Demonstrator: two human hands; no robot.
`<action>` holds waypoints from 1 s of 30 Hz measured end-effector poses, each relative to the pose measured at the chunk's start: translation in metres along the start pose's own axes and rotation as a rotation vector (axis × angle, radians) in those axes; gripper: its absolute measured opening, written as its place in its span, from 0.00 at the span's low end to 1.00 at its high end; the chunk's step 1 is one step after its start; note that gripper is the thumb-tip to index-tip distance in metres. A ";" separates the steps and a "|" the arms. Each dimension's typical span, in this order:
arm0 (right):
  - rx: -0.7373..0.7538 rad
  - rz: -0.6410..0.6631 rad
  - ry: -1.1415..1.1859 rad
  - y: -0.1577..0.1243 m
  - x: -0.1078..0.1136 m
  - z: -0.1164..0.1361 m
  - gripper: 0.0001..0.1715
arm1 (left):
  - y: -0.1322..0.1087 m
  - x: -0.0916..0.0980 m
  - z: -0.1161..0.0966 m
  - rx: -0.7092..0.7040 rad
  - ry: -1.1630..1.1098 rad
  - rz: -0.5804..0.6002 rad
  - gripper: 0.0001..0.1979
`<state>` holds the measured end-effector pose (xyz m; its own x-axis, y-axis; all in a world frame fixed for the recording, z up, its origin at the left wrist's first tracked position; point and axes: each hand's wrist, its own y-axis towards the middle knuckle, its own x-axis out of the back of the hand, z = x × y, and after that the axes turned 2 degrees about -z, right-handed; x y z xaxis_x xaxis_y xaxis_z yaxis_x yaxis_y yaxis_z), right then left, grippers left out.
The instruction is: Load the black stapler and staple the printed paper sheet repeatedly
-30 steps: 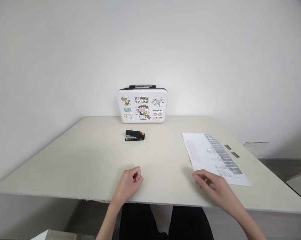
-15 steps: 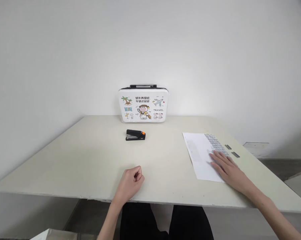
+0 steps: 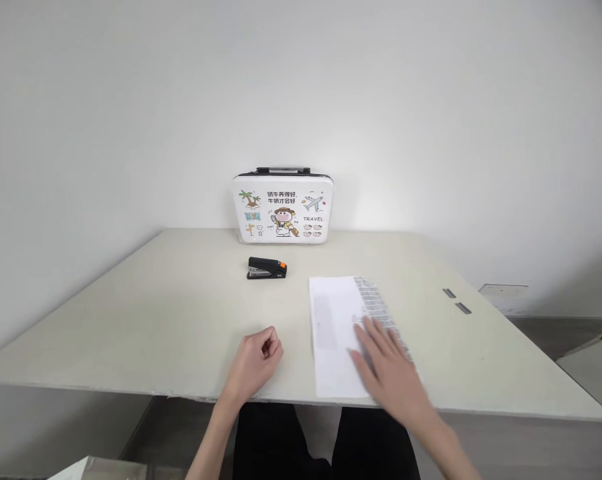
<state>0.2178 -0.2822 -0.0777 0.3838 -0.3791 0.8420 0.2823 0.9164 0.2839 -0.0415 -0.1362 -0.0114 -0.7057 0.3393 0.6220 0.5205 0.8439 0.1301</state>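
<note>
Head view has a printed sheet of paper (image 3: 335, 333) lying flat near the front edge, a bit right of center, with a gray grid pattern down its right side. The right hand (image 3: 387, 367) is palm-down over that right half, fingers fanned out and not pinching anything; it's kinda blurry, so I can't tell how hard it's pressing. So the sheet is right under that hand, with its left half sticking out uncovered. I'd call the current step handling the paper with a flat palm, and any further shift calls for light, even pressure so it doesn't crease. Left hand (image 3: 257, 360) sits just left of the sheet in a loose fist, nothing visible in it. Farther out on the table (image 3: 181, 320) there's a black stapler (image 3: 267, 268), a white cartoon case (image 3: 284, 209) upright by the wall, and two little gray strips (image 3: 463, 308) off right.
</note>
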 end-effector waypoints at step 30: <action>-0.221 0.049 0.485 0.019 0.052 -0.048 0.25 | 0.025 0.110 0.081 0.044 0.285 -0.136 0.34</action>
<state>0.2855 -0.2909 -0.0505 0.7487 -0.4008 0.5281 0.4125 0.9052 0.1022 -0.1450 -0.0440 -0.0020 -0.6008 0.0972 0.7934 0.4049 0.8929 0.1972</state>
